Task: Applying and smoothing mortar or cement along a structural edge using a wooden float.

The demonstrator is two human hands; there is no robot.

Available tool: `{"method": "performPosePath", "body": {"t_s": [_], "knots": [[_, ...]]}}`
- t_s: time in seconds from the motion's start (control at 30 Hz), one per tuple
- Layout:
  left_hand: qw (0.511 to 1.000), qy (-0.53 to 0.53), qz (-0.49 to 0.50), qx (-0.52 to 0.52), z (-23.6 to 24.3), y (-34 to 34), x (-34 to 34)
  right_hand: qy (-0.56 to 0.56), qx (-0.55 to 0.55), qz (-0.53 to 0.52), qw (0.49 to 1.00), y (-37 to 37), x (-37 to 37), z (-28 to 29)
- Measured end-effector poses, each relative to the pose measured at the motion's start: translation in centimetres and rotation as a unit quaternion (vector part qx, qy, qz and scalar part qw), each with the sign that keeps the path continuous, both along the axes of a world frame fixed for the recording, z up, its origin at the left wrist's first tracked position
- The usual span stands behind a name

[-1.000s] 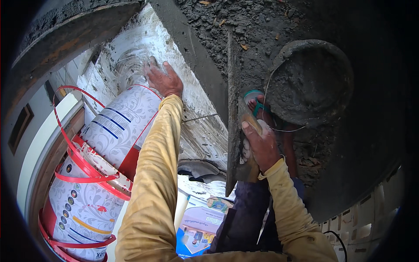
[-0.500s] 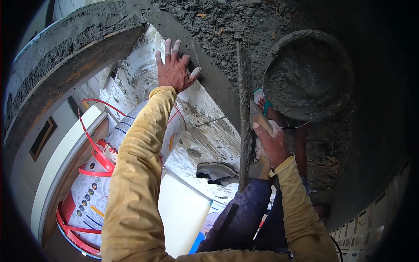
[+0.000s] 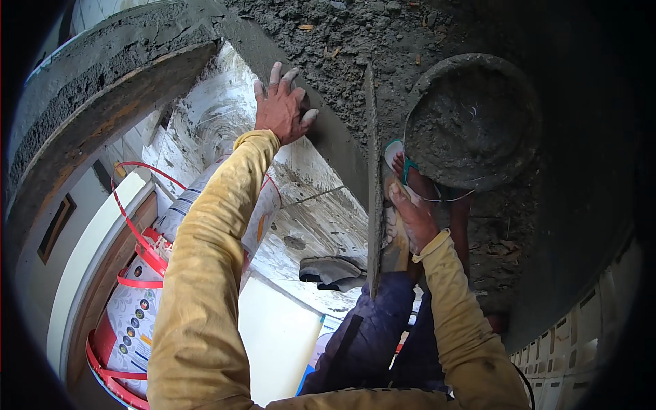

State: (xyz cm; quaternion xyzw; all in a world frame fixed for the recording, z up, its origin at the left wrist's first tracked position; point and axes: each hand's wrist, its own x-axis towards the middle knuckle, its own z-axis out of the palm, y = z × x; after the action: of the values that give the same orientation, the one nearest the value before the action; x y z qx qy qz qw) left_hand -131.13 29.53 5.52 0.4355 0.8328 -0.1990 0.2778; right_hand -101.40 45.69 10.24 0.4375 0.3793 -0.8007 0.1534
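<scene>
A long wooden plastering float (image 3: 374, 184), its edge caked with mortar, points away from me and is seen nearly side-on. My right hand (image 3: 415, 219) is closed round its handle, which my fingers mostly cover. To the left, my left hand (image 3: 281, 106) has its fingers spread and holds nothing. It is at the edge of a smooth grey mortar band (image 3: 335, 137); whether the fingertips press on it I cannot tell. Beyond the float's tip lies rough, crumbly mortar (image 3: 307, 55). A round tub (image 3: 529, 130) of wet mortar with a thin wire handle stands to the right.
Patterned pails (image 3: 130, 321) with red rims and handles stand at lower left, near a pale curved edge (image 3: 75, 260). A curved mortar-covered ledge (image 3: 102, 89) spans the upper left. A dark shoe-like object (image 3: 333, 273) lies on the smeared white surface. My sandalled foot (image 3: 403, 164) shows beside the tub.
My right hand has turned the float more edge-on and shifted it slightly left. The whole view has moved a little, and more of the sandalled foot shows. My left hand remains spread by the mortar band.
</scene>
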Motion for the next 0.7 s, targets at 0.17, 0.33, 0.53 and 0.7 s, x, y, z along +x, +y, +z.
{"method": "performPosePath", "body": {"t_s": [0.17, 0.33, 0.53, 0.7], "knots": [[0.941, 0.069, 0.149, 0.295, 0.1, -2.0, -2.0, -0.159, -0.053, 0.009, 0.986, 0.1, -4.8, 1.5], [0.873, 0.122, 0.267, 0.39, -0.6, -3.9, 1.2, -0.048, 0.076, 0.017, 0.996, -1.6, -1.3, -1.7], [0.83, 0.015, 0.439, 0.344, 2.9, -4.5, 8.5, -0.044, -0.073, 0.042, 0.995, 0.0, 0.3, 4.6], [0.813, -0.079, 0.452, 0.359, 4.4, -0.7, 15.4, -0.051, -0.062, -0.127, 0.989, 2.8, 6.3, 6.9]]}}
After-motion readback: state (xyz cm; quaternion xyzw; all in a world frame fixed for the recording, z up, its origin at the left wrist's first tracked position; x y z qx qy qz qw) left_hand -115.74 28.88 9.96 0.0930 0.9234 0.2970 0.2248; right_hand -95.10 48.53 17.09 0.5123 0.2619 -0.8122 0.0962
